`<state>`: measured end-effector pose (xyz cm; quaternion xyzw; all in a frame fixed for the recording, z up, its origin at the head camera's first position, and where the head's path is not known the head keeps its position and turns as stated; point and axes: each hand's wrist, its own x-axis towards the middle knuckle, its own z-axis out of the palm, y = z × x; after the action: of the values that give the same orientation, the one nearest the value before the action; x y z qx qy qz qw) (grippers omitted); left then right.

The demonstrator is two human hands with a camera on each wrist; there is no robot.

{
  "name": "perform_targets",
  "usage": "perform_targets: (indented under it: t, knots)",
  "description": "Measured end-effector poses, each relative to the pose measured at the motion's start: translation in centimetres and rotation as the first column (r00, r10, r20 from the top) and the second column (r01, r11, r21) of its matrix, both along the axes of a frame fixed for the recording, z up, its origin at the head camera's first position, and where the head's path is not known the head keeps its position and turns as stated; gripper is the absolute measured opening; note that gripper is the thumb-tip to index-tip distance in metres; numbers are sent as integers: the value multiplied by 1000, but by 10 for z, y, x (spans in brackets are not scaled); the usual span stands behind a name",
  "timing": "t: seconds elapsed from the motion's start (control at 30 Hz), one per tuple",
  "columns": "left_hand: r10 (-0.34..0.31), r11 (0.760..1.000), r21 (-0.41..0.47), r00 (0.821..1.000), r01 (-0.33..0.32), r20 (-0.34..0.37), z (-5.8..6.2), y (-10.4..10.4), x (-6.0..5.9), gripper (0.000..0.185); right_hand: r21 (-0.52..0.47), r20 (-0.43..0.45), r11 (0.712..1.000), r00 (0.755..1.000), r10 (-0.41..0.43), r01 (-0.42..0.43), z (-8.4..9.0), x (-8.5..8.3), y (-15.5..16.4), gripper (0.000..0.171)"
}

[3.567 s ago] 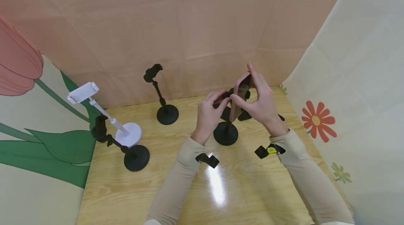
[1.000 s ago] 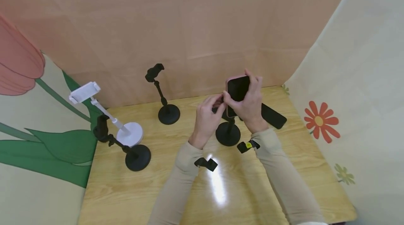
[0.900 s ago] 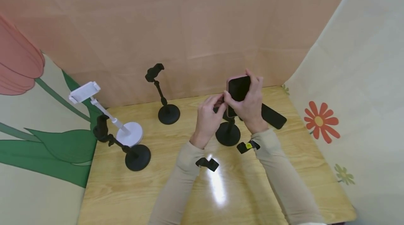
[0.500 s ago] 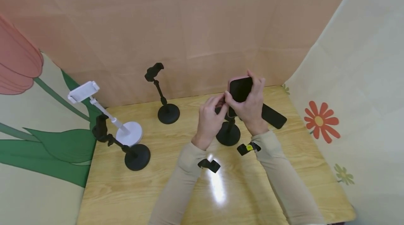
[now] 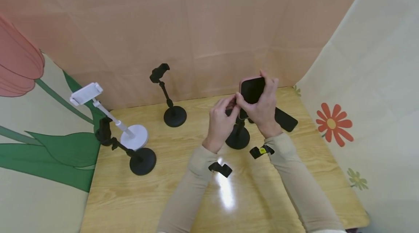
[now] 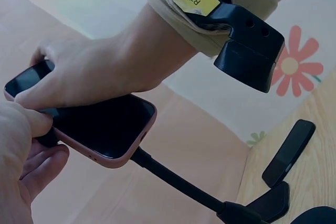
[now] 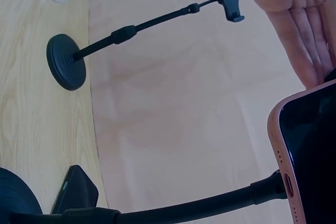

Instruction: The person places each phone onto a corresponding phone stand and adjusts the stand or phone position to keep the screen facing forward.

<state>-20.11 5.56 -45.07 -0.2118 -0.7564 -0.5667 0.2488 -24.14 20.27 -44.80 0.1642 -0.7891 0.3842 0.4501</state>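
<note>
On the glossy wooden table (image 5: 108, 196), both hands' fingers (image 5: 270, 88) pinch a pink-cased phone (image 5: 252, 89) on a round-based black stand (image 5: 238, 138).

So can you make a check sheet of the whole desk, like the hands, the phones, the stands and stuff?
Surface: wooden table, glare patch near the sleeves.
Job's things: pink-cased phone at the top of a black stand.
Clutter: second dark phone lying flat; white stand; black stand at back; black stand at left.
Hands: right hand grips the pink-cased phone; left hand pinches at its lower edge, by the clamp.
Cables: nothing seen.
Surroundings: pink backdrop; flower-print cloths at both sides.
</note>
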Motion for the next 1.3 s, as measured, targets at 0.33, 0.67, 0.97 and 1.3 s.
perform_targets:
  t: [0.33,0.67,0.97,1.3]
  knots:
    - [-2,1000,-5,1000,2,-6,-3,-2,-1,28,-16,11,1000,1000,-5,5,1,2,-4,83]
    - [-3,1000,1,1000,3,-27,-6,-4,-1,29,-46,36,999,999,-19,21,1,4,-10,86]
    - [6,995,-98,998,-12,-61,-12,-8,1,38,-75,80,997,997,7,-1,-4,9,-10,97]
    - [55,990,-134,997,-47,56,-37,-24,8,38,-164,152,984,983,100,-75,-35,23,-6,108]
